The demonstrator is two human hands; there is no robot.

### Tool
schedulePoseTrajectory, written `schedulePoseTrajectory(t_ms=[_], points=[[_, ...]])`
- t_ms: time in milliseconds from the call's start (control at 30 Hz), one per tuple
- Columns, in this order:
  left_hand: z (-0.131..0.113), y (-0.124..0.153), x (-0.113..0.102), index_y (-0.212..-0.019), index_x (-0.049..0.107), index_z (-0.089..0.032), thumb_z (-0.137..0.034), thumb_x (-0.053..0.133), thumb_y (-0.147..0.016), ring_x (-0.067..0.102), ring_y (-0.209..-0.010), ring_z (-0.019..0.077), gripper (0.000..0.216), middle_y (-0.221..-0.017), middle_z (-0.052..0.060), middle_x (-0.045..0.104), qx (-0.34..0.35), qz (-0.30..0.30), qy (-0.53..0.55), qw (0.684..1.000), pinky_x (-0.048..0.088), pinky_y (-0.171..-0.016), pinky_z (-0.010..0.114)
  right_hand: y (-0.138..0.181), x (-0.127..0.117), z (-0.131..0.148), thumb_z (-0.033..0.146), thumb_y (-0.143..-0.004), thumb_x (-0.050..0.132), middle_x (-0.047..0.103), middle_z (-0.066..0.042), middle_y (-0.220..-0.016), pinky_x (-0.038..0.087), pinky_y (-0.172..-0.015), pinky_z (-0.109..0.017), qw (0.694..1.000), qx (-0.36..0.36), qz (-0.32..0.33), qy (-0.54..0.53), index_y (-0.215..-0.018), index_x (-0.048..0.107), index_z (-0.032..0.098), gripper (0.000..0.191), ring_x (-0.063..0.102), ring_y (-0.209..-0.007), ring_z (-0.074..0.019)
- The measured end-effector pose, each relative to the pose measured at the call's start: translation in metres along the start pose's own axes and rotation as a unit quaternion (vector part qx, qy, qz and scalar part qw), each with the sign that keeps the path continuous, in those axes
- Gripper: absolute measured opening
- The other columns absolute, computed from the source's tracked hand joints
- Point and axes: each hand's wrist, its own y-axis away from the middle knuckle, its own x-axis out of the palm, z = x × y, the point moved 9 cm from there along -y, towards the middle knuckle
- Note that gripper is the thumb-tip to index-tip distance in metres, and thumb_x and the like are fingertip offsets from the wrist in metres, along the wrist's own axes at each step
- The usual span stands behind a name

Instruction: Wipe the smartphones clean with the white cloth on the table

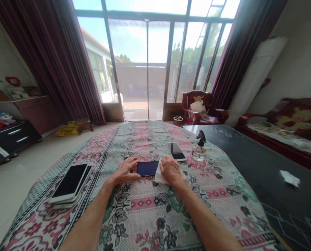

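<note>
A dark-screened smartphone (147,168) lies flat and sideways on the flowered tablecloth in front of me. My left hand (124,171) holds its left end, thumb at the near edge and fingers at the far edge. Bunched in my right hand (170,169) is a white tissue (159,177), pressed on the right end of the phone; the fingertips are partly hidden. Just beyond the right hand lies a white tablet (176,151) with a dark screen. A clear spray bottle (198,152) with a black trigger head stands to its right.
At the left lies a stack of several white-edged tablets (69,183). The tablecloth (145,226) hangs over the table edge. A dark table (283,198) adjoins at right, with a crumpled white tissue (290,178). Beyond are a red wooden armchair (195,99) and glass doors (134,69).
</note>
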Motion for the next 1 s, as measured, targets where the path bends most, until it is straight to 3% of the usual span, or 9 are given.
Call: schedulePoseTrajectory(t_ms=[200,433,800,1000], points=[[0.004,-0.001,0.002,-0.135,0.049,-0.027,-0.058,0.064,-0.076,0.03,-0.138,0.0317,0.068,-0.15,0.008,0.038,0.006,-0.013,-0.001,1.0,0.024,-0.113,0.044,0.006,-0.002,0.02,0.024,-0.092,0.047,0.065,-0.007,-0.099,0.035,-0.087,-0.032,0.998,-0.053,-0.016,-0.026,-0.091,0.066,0.019,0.02,0.055,-0.096,-0.0209],[-0.003,0.001,-0.002,-0.132,0.052,-0.025,-0.054,0.067,-0.074,0.033,-0.137,0.0308,0.067,-0.148,0.009,0.041,0.012,-0.023,-0.004,1.0,0.026,-0.113,0.043,0.009,-0.001,0.03,0.021,-0.092,0.046,0.064,-0.004,-0.11,0.032,-0.093,-0.029,0.988,-0.117,-0.051,-0.085,-0.106,0.063,0.022,0.023,0.053,-0.104,-0.0186],[-0.001,-0.002,-0.002,-0.127,0.057,-0.023,-0.047,0.073,-0.068,0.038,-0.135,0.03,0.066,-0.145,0.009,0.045,0.004,-0.053,-0.02,0.998,0.029,-0.112,0.041,0.01,-0.003,0.004,0.019,-0.09,0.045,0.063,-0.007,-0.1,0.033,-0.093,-0.027,0.992,-0.022,-0.081,-0.094,-0.094,0.064,0.017,0.019,0.053,-0.099,-0.0182],[-0.005,0.0,-0.003,-0.129,0.057,-0.025,-0.044,0.074,-0.068,0.036,-0.136,0.029,0.066,-0.147,0.007,0.043,-0.02,-0.036,-0.041,0.998,0.027,-0.113,0.04,0.014,0.0,-0.005,0.019,-0.09,0.046,0.062,-0.009,-0.097,0.036,-0.09,-0.026,0.991,-0.004,-0.092,-0.093,-0.088,0.063,0.016,0.018,0.054,-0.094,-0.0181]])
